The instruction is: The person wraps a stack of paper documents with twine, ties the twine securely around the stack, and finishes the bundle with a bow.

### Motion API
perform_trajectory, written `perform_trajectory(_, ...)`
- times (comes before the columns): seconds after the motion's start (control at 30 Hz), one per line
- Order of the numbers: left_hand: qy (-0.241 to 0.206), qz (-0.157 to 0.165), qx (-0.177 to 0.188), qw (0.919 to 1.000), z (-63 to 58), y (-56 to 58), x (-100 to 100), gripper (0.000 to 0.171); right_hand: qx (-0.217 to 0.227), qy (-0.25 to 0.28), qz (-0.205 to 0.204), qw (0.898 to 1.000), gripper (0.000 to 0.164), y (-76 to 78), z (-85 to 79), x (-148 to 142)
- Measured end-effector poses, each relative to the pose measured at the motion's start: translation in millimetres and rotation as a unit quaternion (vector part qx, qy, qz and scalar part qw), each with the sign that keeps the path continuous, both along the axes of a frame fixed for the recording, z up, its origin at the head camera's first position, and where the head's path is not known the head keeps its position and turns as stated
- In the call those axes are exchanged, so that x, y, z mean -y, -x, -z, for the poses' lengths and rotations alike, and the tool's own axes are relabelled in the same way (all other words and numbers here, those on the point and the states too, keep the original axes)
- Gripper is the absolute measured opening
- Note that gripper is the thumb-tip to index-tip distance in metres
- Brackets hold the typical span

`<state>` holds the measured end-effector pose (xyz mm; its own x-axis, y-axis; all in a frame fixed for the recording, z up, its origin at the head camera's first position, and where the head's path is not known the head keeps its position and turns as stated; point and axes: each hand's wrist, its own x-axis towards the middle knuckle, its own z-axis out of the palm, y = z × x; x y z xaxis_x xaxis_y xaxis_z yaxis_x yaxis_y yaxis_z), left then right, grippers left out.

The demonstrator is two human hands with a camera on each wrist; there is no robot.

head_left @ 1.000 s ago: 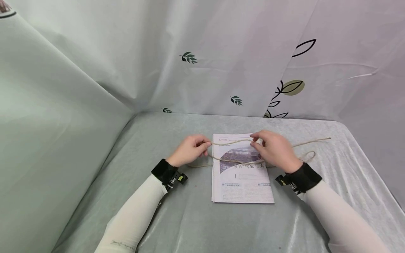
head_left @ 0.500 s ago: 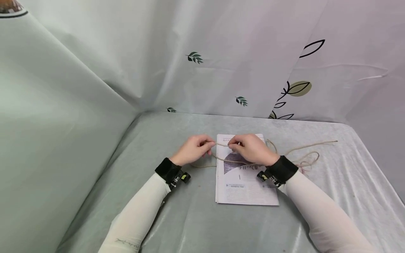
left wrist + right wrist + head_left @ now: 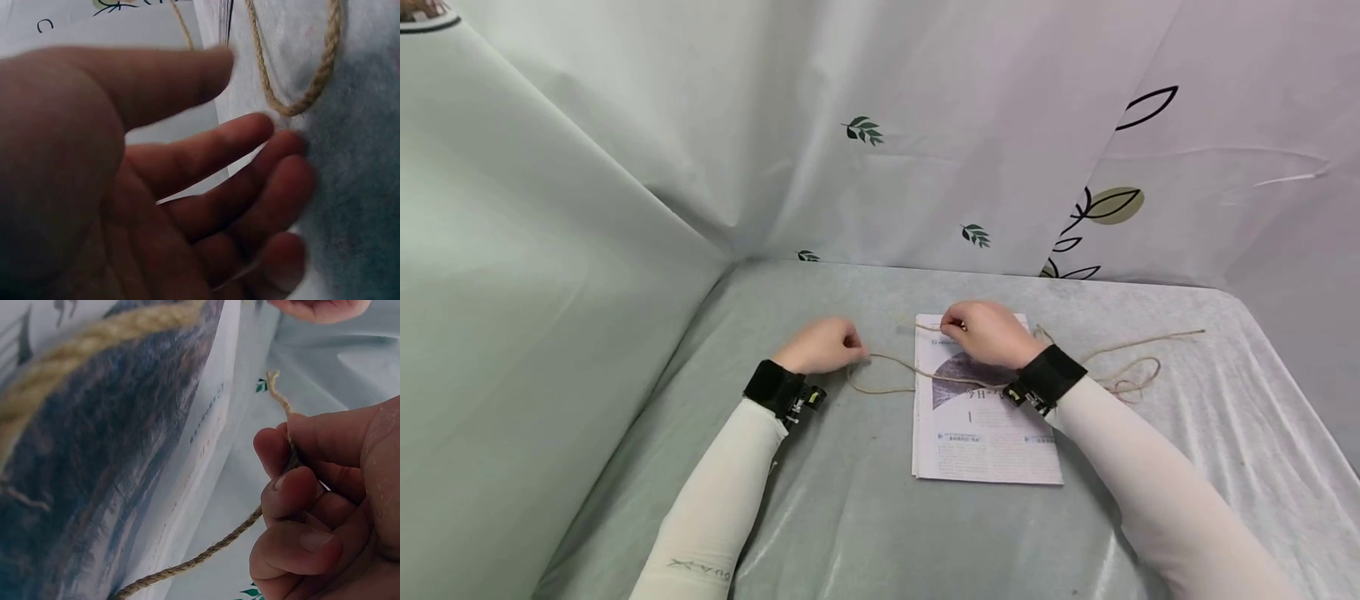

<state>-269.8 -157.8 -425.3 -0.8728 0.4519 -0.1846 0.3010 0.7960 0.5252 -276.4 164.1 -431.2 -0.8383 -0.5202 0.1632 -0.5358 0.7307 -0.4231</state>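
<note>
A folded stack of newspaper (image 3: 988,450) lies on the cloth-covered table. Brown jute twine (image 3: 951,379) crosses its top and bends back in a loop past the left edge. My right hand (image 3: 987,332), above the upper part of the paper, pinches the twine near one end between thumb and forefinger; the short frayed twine end (image 3: 273,378) sticks out beyond the fingertips. Left of the stack, my left hand (image 3: 823,344) has its thumb apart from its loosely bent fingers. In the left wrist view the twine's bend (image 3: 290,111) hangs right by those fingertips, not gripped.
Right of the paper lie a loose twine loop (image 3: 1142,367) and a long straight tail (image 3: 1150,340). Grey cloth (image 3: 865,533) covers the table. A pale leaf-printed curtain (image 3: 910,167) stands behind it and along the left side.
My right hand has moved left across the paper and pinches the twine end. My left hand has let go of that end and shifted left, down to the twine loop.
</note>
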Motion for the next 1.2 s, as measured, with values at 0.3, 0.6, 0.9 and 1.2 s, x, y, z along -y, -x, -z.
perform_trajectory(0.3, 0.021, 0.044, 0.005, 0.9988, -1.5, 1.2, 0, 0.006, 0.014, -0.006, -0.038, 0.999, 0.011, 5.0, 6.7, 1)
perform_trajectory(0.6, -0.118, 0.058, -0.019, 0.9911, -2.2, 5.2, -1, 0.006, 0.018, 0.014, -0.100, 0.995, 0.008, 6.0, 9.1, 1)
perform_trajectory(0.9, -0.069, 0.042, -0.059, 0.9949, 6.7, 5.6, -13, 0.011, 0.075, 0.036, -0.135, 0.987, 0.008, 5.8, 13.3, 11)
perform_trajectory(1.2, -0.034, 0.039, -0.087, 0.9949, 14.0, -3.6, -27, 0.022, 0.094, 0.030, -0.138, 0.986, 0.009, 3.9, 18.3, 20)
